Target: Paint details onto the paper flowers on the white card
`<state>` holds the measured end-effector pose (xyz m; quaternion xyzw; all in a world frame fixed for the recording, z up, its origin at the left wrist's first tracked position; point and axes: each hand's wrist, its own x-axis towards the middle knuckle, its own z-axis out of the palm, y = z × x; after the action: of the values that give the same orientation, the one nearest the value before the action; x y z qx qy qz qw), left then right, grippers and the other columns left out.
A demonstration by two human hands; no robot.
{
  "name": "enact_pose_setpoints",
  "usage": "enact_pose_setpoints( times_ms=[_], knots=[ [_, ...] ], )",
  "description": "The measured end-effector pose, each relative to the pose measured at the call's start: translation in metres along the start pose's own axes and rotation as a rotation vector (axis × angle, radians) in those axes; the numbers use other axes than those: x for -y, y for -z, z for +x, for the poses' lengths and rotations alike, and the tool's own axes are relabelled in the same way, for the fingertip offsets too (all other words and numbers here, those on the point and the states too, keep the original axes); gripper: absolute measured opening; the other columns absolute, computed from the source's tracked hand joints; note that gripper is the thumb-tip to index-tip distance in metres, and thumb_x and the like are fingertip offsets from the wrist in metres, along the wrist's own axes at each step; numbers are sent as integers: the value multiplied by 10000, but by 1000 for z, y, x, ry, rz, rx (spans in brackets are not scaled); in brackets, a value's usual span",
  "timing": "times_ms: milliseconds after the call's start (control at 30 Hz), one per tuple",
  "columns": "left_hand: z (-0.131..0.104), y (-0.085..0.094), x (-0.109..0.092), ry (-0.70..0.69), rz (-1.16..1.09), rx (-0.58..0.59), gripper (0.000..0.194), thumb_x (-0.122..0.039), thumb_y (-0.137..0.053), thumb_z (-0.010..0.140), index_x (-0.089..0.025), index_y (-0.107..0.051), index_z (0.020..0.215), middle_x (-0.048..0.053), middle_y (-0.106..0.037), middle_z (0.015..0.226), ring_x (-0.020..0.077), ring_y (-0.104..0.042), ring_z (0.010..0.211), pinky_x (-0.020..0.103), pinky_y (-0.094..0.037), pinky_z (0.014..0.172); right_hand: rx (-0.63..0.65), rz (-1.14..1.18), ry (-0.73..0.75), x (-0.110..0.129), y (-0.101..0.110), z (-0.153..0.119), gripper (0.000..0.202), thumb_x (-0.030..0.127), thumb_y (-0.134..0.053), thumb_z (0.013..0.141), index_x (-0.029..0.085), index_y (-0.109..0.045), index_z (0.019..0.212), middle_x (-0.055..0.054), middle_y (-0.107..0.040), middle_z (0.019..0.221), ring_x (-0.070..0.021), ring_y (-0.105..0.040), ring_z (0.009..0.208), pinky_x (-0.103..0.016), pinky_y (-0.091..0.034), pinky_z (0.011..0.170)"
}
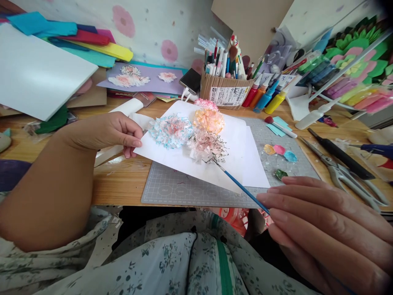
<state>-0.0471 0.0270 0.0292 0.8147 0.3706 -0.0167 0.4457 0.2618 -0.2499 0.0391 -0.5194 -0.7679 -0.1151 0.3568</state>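
Observation:
My right hand grips a thin blue paintbrush between thumb and fingers. The brush tip touches the near edge of a ruffled paper flower with dark green edges. Beside it on the white paper lie a blue-edged flower, an orange-edged flower and, partly hidden behind, a pink-edged flower. My left hand pinches the left corner of the white paper. Under the paper is a grey cutting mat.
Paint wells and a dark green paint blob sit right of the paper. Scissors, a makeup brush and a glue gun lie further right. Behind stand a pen box and paint bottles.

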Motion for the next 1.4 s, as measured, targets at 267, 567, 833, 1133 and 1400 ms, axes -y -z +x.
enact_pose_setpoints(
  times_ms=[267,567,833,1133,1400],
  knots=[
    [0,3,3,-5,11,20,359,-476,-682,720,-161,-658,551,10,-628,488,93,-548,446,150,-415,450,87,-27,229,-15,8,7,202,276,-741,761,236,-700,954,8,-747,997,-213,-713,891,-376,-599,910],
    [1,4,8,-9,-10,52,349,-489,-681,731,-168,-680,591,16,-643,515,113,-580,476,163,-454,475,-108,14,-58,12,-8,6,43,277,-657,841,235,-665,836,10,-750,841,-200,-714,841,-398,-604,882],
    [1,4,8,-8,-35,72,339,-491,-680,727,-182,-678,588,14,-649,518,125,-591,488,164,-463,476,-96,8,-7,6,-7,8,30,256,-656,839,228,-654,850,11,-749,836,-183,-713,839,-396,-605,879],
    [1,5,5,23,-18,86,340,-492,-666,733,-189,-668,579,12,-647,521,128,-582,491,173,-458,482,-20,-47,148,-3,1,13,43,270,-653,840,233,-657,820,24,-746,822,-172,-719,809,-349,-618,863],
    [1,4,8,48,-34,95,328,-473,-658,739,-184,-648,584,27,-662,545,144,-604,527,187,-471,521,-111,-32,166,-13,-4,2,75,270,-608,873,217,-653,845,13,-752,856,-169,-716,842,-350,-608,886]
  ],
)
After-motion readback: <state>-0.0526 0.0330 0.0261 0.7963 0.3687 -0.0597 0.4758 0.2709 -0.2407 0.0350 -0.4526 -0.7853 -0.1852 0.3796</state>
